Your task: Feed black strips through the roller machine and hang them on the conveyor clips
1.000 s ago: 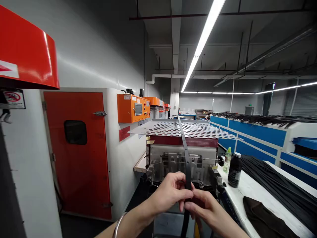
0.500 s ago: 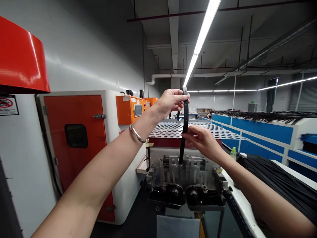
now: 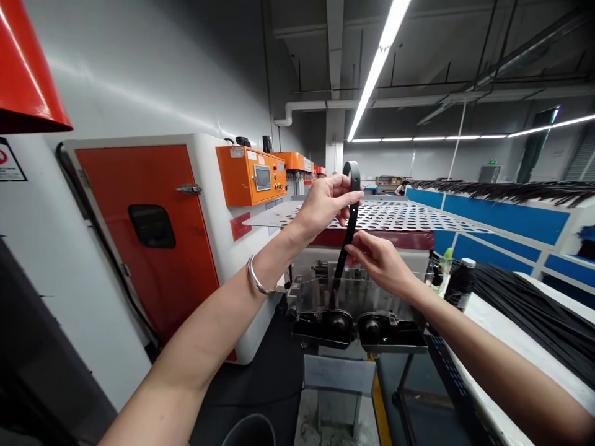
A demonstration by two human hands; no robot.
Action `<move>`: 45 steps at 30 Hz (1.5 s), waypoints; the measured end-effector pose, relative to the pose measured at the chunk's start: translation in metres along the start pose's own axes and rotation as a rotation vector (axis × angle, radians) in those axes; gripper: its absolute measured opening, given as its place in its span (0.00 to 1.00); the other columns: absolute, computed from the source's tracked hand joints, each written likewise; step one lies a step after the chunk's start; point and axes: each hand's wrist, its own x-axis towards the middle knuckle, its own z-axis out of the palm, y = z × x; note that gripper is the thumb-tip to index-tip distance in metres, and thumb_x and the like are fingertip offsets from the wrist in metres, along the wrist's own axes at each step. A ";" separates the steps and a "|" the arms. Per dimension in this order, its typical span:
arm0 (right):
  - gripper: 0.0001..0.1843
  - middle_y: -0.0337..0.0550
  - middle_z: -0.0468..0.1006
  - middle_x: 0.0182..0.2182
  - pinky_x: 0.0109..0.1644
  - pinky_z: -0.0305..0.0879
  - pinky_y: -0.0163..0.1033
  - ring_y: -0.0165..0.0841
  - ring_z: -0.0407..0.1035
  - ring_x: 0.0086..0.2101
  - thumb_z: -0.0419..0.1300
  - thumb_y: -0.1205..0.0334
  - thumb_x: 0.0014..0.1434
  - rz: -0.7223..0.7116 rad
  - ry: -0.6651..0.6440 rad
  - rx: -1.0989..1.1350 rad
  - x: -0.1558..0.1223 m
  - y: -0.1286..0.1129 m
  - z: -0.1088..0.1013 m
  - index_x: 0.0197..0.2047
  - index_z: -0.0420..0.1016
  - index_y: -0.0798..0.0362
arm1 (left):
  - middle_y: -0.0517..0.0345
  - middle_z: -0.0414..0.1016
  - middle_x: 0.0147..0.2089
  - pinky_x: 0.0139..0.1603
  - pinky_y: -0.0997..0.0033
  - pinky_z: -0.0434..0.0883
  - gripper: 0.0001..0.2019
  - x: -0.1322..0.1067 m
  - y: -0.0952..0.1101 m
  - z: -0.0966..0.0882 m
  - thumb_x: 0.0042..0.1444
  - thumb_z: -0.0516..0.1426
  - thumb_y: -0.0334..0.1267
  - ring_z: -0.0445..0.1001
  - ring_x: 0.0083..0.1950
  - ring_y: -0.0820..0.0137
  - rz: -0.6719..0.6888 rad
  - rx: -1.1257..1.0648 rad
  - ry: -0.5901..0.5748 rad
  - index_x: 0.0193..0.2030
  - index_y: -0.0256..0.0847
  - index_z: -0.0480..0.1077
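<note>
A narrow black strap (image 3: 349, 223) stands nearly upright over a small machine (image 3: 357, 310) with a clear guard and two black rollers. My left hand (image 3: 325, 201), a silver bangle on its wrist, pinches the strap near its rounded top end. My right hand (image 3: 376, 260) pinches the same strap lower down, just above the machine's top slot. The strap's lower end goes down behind the clear guard. A perforated metal plate (image 3: 400, 217) lies behind the hands.
A white cabinet with a red door (image 3: 153, 235) and an orange control box (image 3: 251, 174) stands at the left. Two bottles (image 3: 458, 282) sit on a white table at the right, beside several black straps (image 3: 525, 297). A dark bin (image 3: 248, 432) is below.
Both hands rose from in front of the machine; the left hand now holds the strap's top end, the right hand lower down. In the last half second the strap moved down slightly.
</note>
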 end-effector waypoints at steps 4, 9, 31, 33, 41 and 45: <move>0.11 0.38 0.74 0.27 0.31 0.62 0.33 0.31 0.72 0.28 0.54 0.59 0.67 0.000 0.007 -0.027 0.000 0.005 0.003 0.31 0.61 0.50 | 0.59 0.73 0.31 0.18 0.79 0.66 0.01 0.001 -0.006 0.000 0.58 0.59 0.30 0.65 0.20 0.82 0.034 0.014 -0.022 0.36 0.35 0.69; 0.11 0.37 0.73 0.27 0.32 0.61 0.33 0.32 0.73 0.29 0.53 0.61 0.67 0.026 -0.015 -0.086 -0.001 0.004 -0.005 0.32 0.60 0.51 | 0.59 0.73 0.30 0.17 0.79 0.66 0.01 0.003 -0.006 0.003 0.58 0.58 0.30 0.66 0.20 0.82 0.019 0.011 0.005 0.36 0.35 0.69; 0.23 0.35 0.68 0.22 0.29 0.50 0.35 0.28 0.61 0.24 0.50 0.47 0.68 0.435 -0.375 -0.146 -0.151 0.006 0.019 0.26 0.65 0.52 | 0.57 0.74 0.31 0.36 0.68 0.62 0.10 -0.055 -0.052 0.028 0.56 0.60 0.44 0.69 0.33 0.70 -0.043 0.778 0.158 0.32 0.39 0.73; 0.24 0.36 0.69 0.21 0.29 0.51 0.36 0.29 0.62 0.24 0.51 0.45 0.67 0.550 -0.452 -0.089 -0.186 0.034 0.045 0.25 0.66 0.52 | 0.58 0.74 0.35 0.36 0.70 0.63 0.09 -0.088 -0.051 0.030 0.59 0.58 0.44 0.68 0.33 0.72 -0.010 0.771 0.237 0.39 0.40 0.73; 0.25 0.53 0.76 0.52 0.52 0.66 0.45 0.47 0.69 0.53 0.60 0.46 0.56 0.807 -0.076 0.243 -0.231 0.128 0.119 0.51 0.73 0.53 | 0.62 0.72 0.34 0.32 0.75 0.66 0.11 -0.288 -0.089 0.083 0.62 0.54 0.46 0.67 0.30 0.74 -0.561 0.405 0.295 0.46 0.47 0.74; 0.18 0.51 0.79 0.47 0.56 0.62 0.48 0.48 0.69 0.52 0.60 0.51 0.55 0.810 -0.052 0.217 -0.219 0.132 0.125 0.45 0.76 0.52 | 0.58 0.76 0.35 0.34 0.71 0.69 0.16 -0.356 -0.111 0.115 0.59 0.54 0.53 0.71 0.32 0.68 -0.906 0.249 0.305 0.44 0.46 0.76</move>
